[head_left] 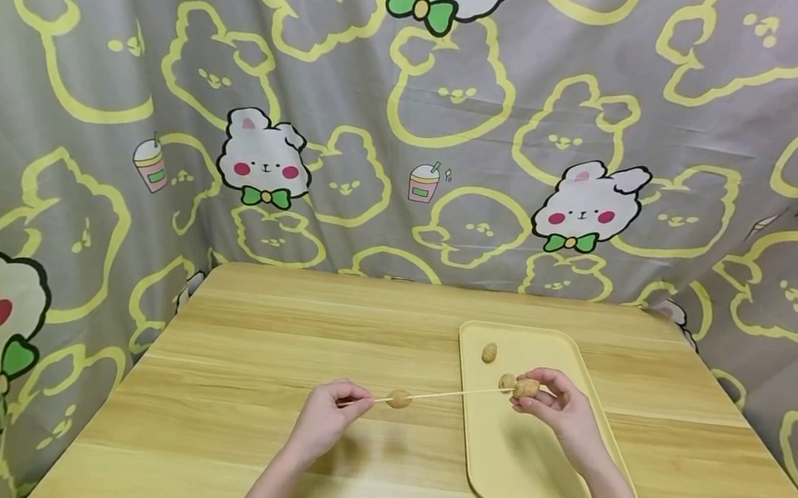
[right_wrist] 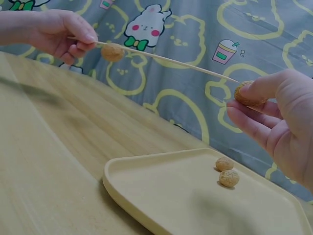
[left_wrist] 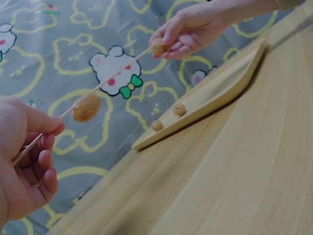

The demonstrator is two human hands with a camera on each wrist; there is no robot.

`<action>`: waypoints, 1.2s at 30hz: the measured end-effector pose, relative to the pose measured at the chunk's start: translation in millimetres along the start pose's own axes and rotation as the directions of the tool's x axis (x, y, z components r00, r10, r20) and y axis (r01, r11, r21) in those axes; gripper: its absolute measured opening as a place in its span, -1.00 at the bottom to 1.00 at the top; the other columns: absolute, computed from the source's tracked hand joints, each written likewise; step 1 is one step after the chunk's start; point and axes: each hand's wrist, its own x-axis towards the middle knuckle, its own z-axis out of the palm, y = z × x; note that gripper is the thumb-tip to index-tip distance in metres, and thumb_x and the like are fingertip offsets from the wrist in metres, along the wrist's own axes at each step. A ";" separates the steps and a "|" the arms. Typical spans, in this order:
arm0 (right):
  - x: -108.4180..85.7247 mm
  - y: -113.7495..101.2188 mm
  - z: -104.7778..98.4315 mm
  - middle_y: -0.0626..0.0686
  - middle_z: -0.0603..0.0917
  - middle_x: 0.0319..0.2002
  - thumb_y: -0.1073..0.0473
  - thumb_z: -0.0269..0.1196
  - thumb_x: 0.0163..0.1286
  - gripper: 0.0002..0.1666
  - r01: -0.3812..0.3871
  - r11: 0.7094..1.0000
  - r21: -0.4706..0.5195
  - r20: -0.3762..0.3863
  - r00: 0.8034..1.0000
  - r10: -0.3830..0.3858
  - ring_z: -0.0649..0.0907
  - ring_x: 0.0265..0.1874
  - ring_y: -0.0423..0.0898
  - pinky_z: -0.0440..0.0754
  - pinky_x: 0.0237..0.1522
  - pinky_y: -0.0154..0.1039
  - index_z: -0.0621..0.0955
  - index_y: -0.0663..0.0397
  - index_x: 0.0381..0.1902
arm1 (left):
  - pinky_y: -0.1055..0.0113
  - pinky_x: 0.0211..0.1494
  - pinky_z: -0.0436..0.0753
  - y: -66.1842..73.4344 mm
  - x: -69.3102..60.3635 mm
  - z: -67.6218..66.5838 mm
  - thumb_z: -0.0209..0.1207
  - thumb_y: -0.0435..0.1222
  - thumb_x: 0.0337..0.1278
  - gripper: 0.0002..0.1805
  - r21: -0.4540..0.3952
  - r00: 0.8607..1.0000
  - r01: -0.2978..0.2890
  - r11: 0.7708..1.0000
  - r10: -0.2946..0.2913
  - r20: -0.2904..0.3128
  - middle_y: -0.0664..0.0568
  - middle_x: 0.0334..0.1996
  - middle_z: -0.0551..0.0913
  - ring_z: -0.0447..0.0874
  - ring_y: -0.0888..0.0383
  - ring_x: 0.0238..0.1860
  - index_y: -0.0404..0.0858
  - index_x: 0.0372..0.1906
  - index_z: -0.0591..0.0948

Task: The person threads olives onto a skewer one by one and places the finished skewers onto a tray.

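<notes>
My left hand [head_left: 329, 418] pinches a thin wooden skewer [head_left: 451, 393] near one end, above the table and left of the tray. One rough brown ball [left_wrist: 86, 108] is threaded on the skewer just beyond the left fingertips. Over the tray, my right hand [head_left: 565, 414] holds a second brown ball [right_wrist: 250, 93] between thumb and fingers. The skewer's far end meets this ball; how deep it goes in cannot be seen. Two more brown balls, a farther one [head_left: 490, 352] and a nearer one [head_left: 507, 383], lie on the yellow tray [head_left: 528, 476] below.
The shallow tray with its low raised rim sits on the right part of the wooden table [head_left: 224, 428]. A grey curtain [head_left: 359, 92] printed with yellow outlines and white rabbit heads hangs behind the table and along both sides.
</notes>
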 end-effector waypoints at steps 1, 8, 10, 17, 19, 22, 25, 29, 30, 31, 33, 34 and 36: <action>-0.1 0.2 0.4 0.01 0.59 -0.18 0.57 0.15 0.19 -0.63 0.008 1.000 0.010 0.003 1.000 -0.008 0.67 -0.26 -0.12 0.61 -0.22 -0.22 0.34 0.55 -0.05 | 0.46 -0.31 0.47 0.0 0.1 0.0 0.19 -0.52 0.03 -0.90 -0.002 1.000 0.001 1.000 -0.001 0.000 -0.13 -0.43 0.60 0.47 0.21 -0.38 -0.55 -0.39 0.62; -1.3 0.7 2.3 0.02 0.59 -0.16 0.59 0.13 0.18 -0.68 0.045 0.998 0.046 0.011 0.999 -0.046 0.67 -0.24 -0.11 0.61 -0.21 -0.22 0.38 0.49 -0.09 | 0.47 -0.31 0.47 -0.4 0.5 0.3 0.20 -0.52 0.02 -0.90 -0.011 1.000 0.002 1.000 -0.002 0.000 -0.14 -0.45 0.60 0.47 0.22 -0.39 -0.56 -0.40 0.62; -1.6 1.0 2.4 0.02 0.59 -0.16 0.59 0.12 0.18 -0.70 0.048 0.997 0.053 0.011 0.999 -0.048 0.67 -0.24 -0.10 0.61 -0.22 -0.22 0.40 0.45 -0.10 | 0.47 -0.31 0.48 0.2 0.2 0.4 0.20 -0.52 0.02 -0.90 -0.009 1.000 -0.001 1.000 0.001 -0.001 -0.14 -0.45 0.60 0.47 0.23 -0.39 -0.55 -0.40 0.62; -2.6 2.6 3.7 0.03 0.61 -0.16 0.63 0.08 0.19 -0.68 0.072 0.993 0.099 0.021 0.997 -0.074 0.67 -0.24 -0.09 0.61 -0.23 -0.21 0.47 0.33 -0.10 | 0.46 -0.30 0.49 2.9 -0.8 1.6 0.20 -0.53 0.01 -0.93 0.015 1.000 -0.010 1.000 0.010 -0.016 -0.14 -0.46 0.61 0.50 0.20 -0.38 -0.53 -0.42 0.63; -2.6 2.6 4.5 0.04 0.61 -0.15 0.63 0.08 0.19 -0.68 0.087 0.989 0.119 0.026 0.996 -0.091 0.68 -0.24 -0.08 0.61 -0.23 -0.20 0.47 0.33 -0.11 | 0.46 -0.30 0.50 1.0 -0.4 2.5 0.20 -0.53 0.01 -0.93 0.016 1.000 -0.015 1.000 0.015 -0.019 -0.15 -0.46 0.60 0.50 0.20 -0.39 -0.53 -0.43 0.62; -2.4 2.1 6.1 0.06 0.61 -0.13 0.64 0.08 0.18 -0.68 0.110 0.984 0.143 0.040 0.992 -0.117 0.68 -0.24 -0.05 0.61 -0.23 -0.19 0.46 0.36 -0.10 | 0.46 -0.30 0.49 -7.4 1.4 4.0 0.21 -0.53 0.00 -0.93 0.005 1.000 -0.018 1.000 0.018 -0.021 -0.13 -0.47 0.60 0.50 0.22 -0.40 -0.53 -0.43 0.63; -1.7 1.3 7.6 0.08 0.62 -0.12 0.65 0.07 0.18 -0.68 0.125 0.979 0.161 0.054 0.989 -0.135 0.68 -0.22 -0.03 0.61 -0.23 -0.18 0.45 0.38 -0.11 | 0.46 -0.30 0.49 -21.6 4.5 5.6 0.23 -0.49 0.01 -0.93 -0.010 1.000 -0.018 1.000 0.017 -0.025 -0.08 -0.47 0.60 0.48 0.25 -0.40 -0.48 -0.43 0.64; -0.6 -0.1 9.2 0.10 0.63 -0.12 0.66 0.08 0.16 -0.67 0.136 0.979 0.152 0.043 0.989 -0.144 0.68 -0.22 -0.04 0.62 -0.24 -0.18 0.47 0.37 -0.13 | 0.46 -0.31 0.49 -35.8 7.7 7.2 0.26 -0.43 0.00 -0.92 -0.014 0.999 -0.031 0.999 0.031 -0.031 -0.01 -0.47 0.60 0.48 0.27 -0.40 -0.43 -0.44 0.66; -0.4 -0.8 9.7 0.10 0.63 -0.13 0.65 0.09 0.16 -0.67 0.135 0.980 0.143 0.035 0.989 -0.142 0.68 -0.23 -0.04 0.62 -0.25 -0.18 0.48 0.35 -0.13 | 0.45 -0.31 0.49 -37.1 8.1 7.3 0.26 -0.43 0.00 -0.92 -0.015 0.999 -0.032 0.999 0.032 -0.031 -0.01 -0.47 0.60 0.49 0.26 -0.40 -0.42 -0.44 0.66; -0.3 -1.2 10.2 0.10 0.64 -0.13 0.65 0.09 0.15 -0.67 0.134 0.982 0.136 0.027 0.990 -0.138 0.68 -0.23 -0.05 0.62 -0.26 -0.19 0.49 0.34 -0.13 | 0.45 -0.32 0.49 -37.9 8.4 7.6 0.26 -0.42 0.00 -0.92 -0.011 0.999 -0.035 0.999 0.035 -0.031 -0.01 -0.47 0.60 0.49 0.26 -0.40 -0.42 -0.44 0.66; 0.0 -2.1 11.0 0.10 0.65 -0.14 0.65 0.11 0.15 -0.67 0.132 0.983 0.126 0.014 0.991 -0.135 0.68 -0.24 -0.06 0.63 -0.27 -0.19 0.50 0.32 -0.14 | 0.45 -0.31 0.50 -38.3 8.9 7.8 0.26 -0.42 0.00 -0.92 -0.005 0.999 -0.031 0.999 0.031 -0.031 0.00 -0.48 0.59 0.50 0.24 -0.40 -0.41 -0.45 0.66; 0.1 -2.6 11.4 0.10 0.65 -0.14 0.64 0.11 0.14 -0.67 0.132 0.984 0.122 0.011 0.991 -0.134 0.68 -0.25 -0.06 0.63 -0.28 -0.19 0.51 0.32 -0.14 | 0.44 -0.32 0.50 -37.9 8.9 8.0 0.26 -0.42 0.00 -0.92 -0.001 0.999 -0.031 1.000 0.031 -0.032 0.00 -0.48 0.59 0.50 0.23 -0.40 -0.41 -0.45 0.66; 0.4 -3.3 12.1 0.10 0.66 -0.14 0.65 0.12 0.14 -0.66 0.139 0.983 0.121 0.009 0.990 -0.141 0.69 -0.25 -0.06 0.63 -0.29 -0.19 0.52 0.32 -0.14 | 0.44 -0.32 0.50 -36.9 9.2 8.2 0.26 -0.42 -0.01 -0.92 -0.001 0.999 -0.021 1.000 0.021 -0.033 -0.01 -0.48 0.59 0.50 0.21 -0.40 -0.40 -0.46 0.66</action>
